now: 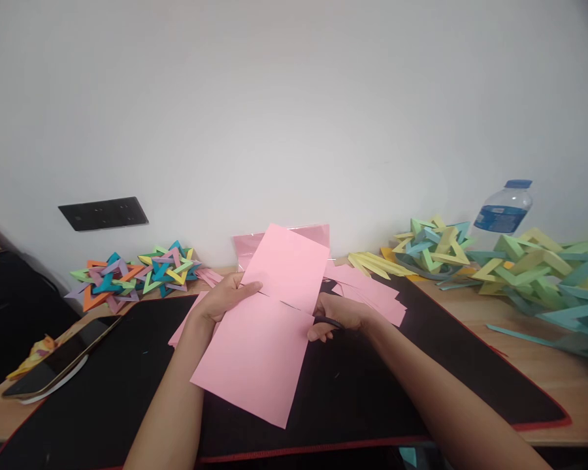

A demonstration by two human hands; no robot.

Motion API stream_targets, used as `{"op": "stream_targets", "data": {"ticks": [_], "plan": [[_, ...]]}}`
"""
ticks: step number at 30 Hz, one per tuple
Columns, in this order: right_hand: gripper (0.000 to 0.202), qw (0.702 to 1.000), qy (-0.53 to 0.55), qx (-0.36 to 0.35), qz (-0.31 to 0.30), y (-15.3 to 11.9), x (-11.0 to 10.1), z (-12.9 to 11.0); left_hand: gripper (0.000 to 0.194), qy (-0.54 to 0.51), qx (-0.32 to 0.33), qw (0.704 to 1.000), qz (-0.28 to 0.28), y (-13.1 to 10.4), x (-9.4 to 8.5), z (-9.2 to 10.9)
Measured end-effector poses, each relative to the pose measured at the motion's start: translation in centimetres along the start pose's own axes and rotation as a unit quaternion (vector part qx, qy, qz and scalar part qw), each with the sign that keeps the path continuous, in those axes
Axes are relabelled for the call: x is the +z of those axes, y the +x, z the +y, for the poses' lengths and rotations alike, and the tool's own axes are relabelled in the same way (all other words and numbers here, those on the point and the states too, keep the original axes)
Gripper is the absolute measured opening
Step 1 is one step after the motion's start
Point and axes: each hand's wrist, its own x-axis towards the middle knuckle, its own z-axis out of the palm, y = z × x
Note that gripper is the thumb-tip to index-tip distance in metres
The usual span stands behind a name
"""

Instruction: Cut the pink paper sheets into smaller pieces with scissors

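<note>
A large pink sheet (262,356) is held up above the black mat, with a cut line running across its middle from the right edge. My left hand (228,295) pinches its left side near the line, thumb on top. At the right edge, my right hand (336,315) is closed on scissors (329,321); a dark handle shows, while the blades are mostly hidden by the paper. More pink sheets (372,290) lie behind my right hand, and others (183,326) lie beside my left wrist.
Colourful folded-paper stars (166,269) stand at the back left, green and blue ones (529,267) at the right. Yellow strips (377,264) lie at the back. A phone (61,359) is at the left, a water bottle (504,207) at the back right. The black mat (372,398) has a red edge.
</note>
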Motion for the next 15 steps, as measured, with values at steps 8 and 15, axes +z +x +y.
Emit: {"op": "stream_targets", "data": {"ticks": [8,15], "plan": [[0.030,1.000,0.000,0.000,-0.001,-0.05,0.00,-0.13,0.038,-0.001,0.011,1.000,0.005,-0.13,0.17,0.15],[0.031,1.000,-0.007,0.000,-0.002,-0.06,0.05,-0.10,0.040,0.003,0.012,1.000,0.013,-0.20,0.28,0.25]]}}
